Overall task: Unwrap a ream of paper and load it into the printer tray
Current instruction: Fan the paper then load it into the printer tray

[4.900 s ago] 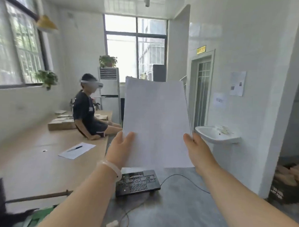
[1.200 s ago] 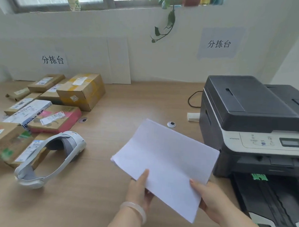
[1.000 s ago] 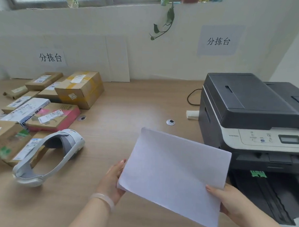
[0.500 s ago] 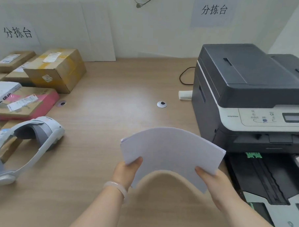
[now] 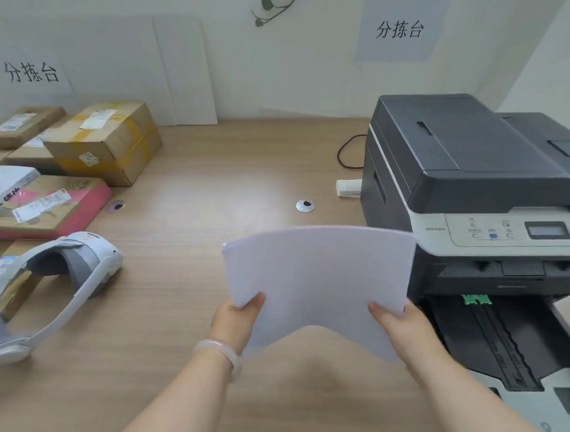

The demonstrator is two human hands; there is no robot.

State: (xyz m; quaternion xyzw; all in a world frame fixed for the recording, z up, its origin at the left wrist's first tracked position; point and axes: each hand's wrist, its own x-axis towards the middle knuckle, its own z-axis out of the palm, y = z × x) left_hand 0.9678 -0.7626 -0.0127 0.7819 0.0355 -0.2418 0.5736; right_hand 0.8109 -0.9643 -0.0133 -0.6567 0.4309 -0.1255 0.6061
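A thin stack of white paper (image 5: 317, 276) hangs above the wooden desk, bowed upward into an arch. My left hand (image 5: 236, 318) grips its near left corner and my right hand (image 5: 399, 325) grips its near right corner. Just right of the paper stands a dark grey printer (image 5: 468, 178). Its paper tray (image 5: 490, 336) is pulled out toward me, black inside, with a green guide at the back. No paper shows in the tray.
A white headset (image 5: 48, 287) lies on the desk at the left. Several cardboard parcels (image 5: 100, 142) sit behind it. A round cable grommet (image 5: 305, 206) and a white plug block (image 5: 348, 188) lie near the printer's left side.
The paper went from flat to bowed upward between my hands and shifted right toward the printer. The view dropped closer to the desk and tray.
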